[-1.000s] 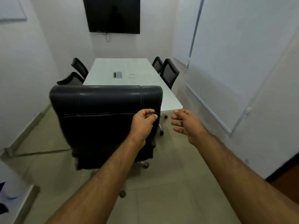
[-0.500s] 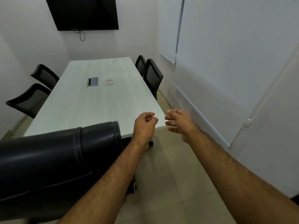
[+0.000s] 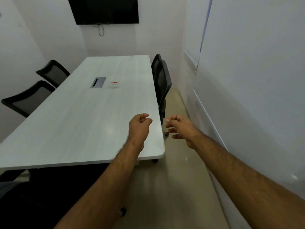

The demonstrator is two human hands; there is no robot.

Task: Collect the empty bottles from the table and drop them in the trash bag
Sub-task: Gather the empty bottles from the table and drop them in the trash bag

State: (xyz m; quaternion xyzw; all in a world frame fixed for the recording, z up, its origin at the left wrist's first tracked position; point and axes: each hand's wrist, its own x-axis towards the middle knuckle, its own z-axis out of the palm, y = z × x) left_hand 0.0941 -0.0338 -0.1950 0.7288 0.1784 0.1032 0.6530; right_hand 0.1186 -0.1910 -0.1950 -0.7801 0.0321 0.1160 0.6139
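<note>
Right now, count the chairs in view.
4, maybe more hidden: two chairs left of the table, two on its right. A dark shape below is unclear.

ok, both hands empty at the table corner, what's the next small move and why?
Probably step forward along the table's right side and reach the right hand toward the small clear item with a red mark beside the grey cable hatch. It is the only loose thing on the table and lies far beyond both hands; the left hand holds nothing. Whether it is a bottle is unclear.

No text, label or number is legible — anywhere.
</note>
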